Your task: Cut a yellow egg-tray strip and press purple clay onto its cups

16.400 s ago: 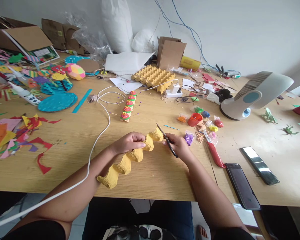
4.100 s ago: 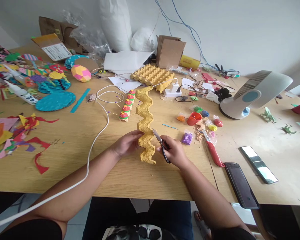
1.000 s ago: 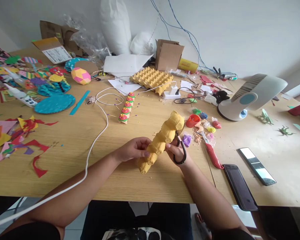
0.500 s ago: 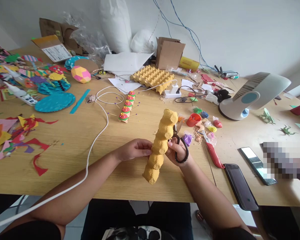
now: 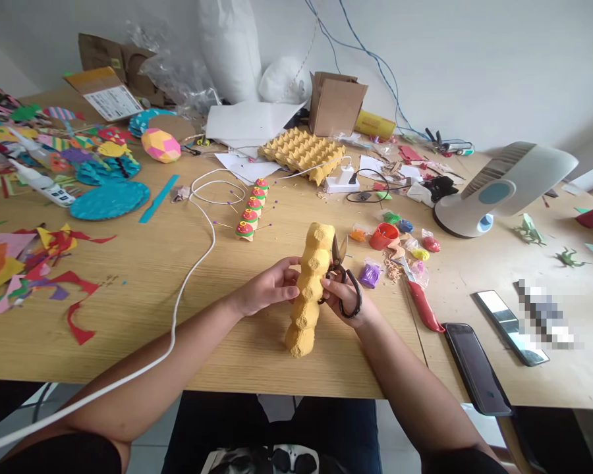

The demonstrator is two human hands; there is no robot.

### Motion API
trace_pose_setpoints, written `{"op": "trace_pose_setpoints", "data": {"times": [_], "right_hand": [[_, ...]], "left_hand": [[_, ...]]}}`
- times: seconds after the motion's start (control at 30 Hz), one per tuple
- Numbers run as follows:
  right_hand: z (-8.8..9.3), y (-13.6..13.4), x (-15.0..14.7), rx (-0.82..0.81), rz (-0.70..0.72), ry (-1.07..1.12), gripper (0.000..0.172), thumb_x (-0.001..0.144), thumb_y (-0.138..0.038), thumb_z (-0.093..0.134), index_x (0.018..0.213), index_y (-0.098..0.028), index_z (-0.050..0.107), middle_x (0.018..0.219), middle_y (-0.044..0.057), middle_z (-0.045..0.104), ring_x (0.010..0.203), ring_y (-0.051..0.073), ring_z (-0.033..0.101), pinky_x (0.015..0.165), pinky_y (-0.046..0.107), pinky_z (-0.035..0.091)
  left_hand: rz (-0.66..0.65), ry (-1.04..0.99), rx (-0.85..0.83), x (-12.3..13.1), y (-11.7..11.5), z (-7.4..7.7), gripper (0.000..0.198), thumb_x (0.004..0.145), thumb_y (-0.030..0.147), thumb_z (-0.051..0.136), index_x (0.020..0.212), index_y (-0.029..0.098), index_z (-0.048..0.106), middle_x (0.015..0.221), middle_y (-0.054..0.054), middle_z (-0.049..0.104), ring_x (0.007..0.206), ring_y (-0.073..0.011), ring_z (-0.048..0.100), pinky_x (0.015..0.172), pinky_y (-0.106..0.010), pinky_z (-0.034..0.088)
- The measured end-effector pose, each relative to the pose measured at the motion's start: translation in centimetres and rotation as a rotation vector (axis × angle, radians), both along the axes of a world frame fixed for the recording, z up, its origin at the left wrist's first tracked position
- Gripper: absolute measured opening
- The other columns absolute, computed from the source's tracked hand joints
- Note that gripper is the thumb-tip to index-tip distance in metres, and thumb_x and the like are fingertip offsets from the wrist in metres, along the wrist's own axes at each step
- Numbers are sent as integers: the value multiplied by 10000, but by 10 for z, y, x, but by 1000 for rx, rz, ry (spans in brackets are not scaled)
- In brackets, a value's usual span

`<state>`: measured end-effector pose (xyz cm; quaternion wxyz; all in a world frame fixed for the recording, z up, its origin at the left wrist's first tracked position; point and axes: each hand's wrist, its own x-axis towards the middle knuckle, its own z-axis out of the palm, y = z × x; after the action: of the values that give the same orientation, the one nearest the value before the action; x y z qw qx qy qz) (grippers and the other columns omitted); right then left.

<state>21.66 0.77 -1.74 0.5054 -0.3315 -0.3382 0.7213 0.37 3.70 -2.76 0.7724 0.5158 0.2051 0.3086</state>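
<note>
A bumpy yellow strip of egg carton [image 5: 307, 296] is held upright over the table edge, its rounded cups facing me. My left hand [image 5: 269, 288] grips its left side, thumb on the near face and the other fingers partly hidden behind. On the opposite side, my right hand [image 5: 346, 297] pinches the strip near its middle. Black-handled scissors [image 5: 356, 293] hang on that same hand, blades pointing up beside the strip. Farther back lies a painted carton caterpillar [image 5: 250, 214], red and green with purple-headed pins at its sides.
A white cable [image 5: 175, 316] crosses the table by my left arm. Paper scraps [image 5: 39, 270] spread at left. Clay packets [image 5: 370, 274], a red cup [image 5: 384, 236], a red-handled knife [image 5: 422, 303], phones [image 5: 477, 368] and a white fan [image 5: 504, 187] occupy the right. An egg tray [image 5: 301, 155] lies behind.
The strip has turned and shifted slightly left, and the scissor blades show more beside it. My left fingers have loosened a little. Another person's hand has left the far right.
</note>
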Motion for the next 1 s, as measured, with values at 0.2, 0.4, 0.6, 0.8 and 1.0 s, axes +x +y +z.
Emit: {"op": "trace_pose_setpoints", "data": {"times": [0.2,0.4,0.6,0.8,1.0], "right_hand": [[-8,0,0,96,-4,-93,438,743,-318,833,1083,-226,572,806,-37,560,633,97,485,583,229,417],[-5,0,1,181,-54,-193,363,850,-415,727,1087,-225,528,695,-46,551,619,130,517,618,271,418],[2,-1,5,274,-83,-371,324,895,-444,655,1083,-227,506,729,-21,588,647,143,516,640,291,418],[2,-4,7,561,-131,-964,247,867,-341,665,1076,-233,590,800,-2,586,708,154,511,696,298,413],[-2,-2,9,719,-173,-1174,239,882,-342,657,1095,-236,631,822,26,634,725,175,567,705,308,443]], "left_hand": [[4,8,-13,2,-3,4,619,833,329,768,1374,241,479,1126,-114,689,1023,-269,687,831,-385,546],[26,36,5,-1,-2,9,561,860,347,725,1365,205,525,1041,-111,717,920,-229,693,736,-301,538],[139,-38,-19,-5,1,1,553,838,356,742,1347,232,562,995,-76,713,856,-201,686,712,-288,532],[243,-136,-132,-7,2,7,501,822,393,752,1282,228,638,1025,-59,699,837,-155,658,704,-245,521],[236,-174,-205,-7,1,17,464,805,455,749,1211,241,687,975,-49,712,799,-178,656,685,-276,517]]}}
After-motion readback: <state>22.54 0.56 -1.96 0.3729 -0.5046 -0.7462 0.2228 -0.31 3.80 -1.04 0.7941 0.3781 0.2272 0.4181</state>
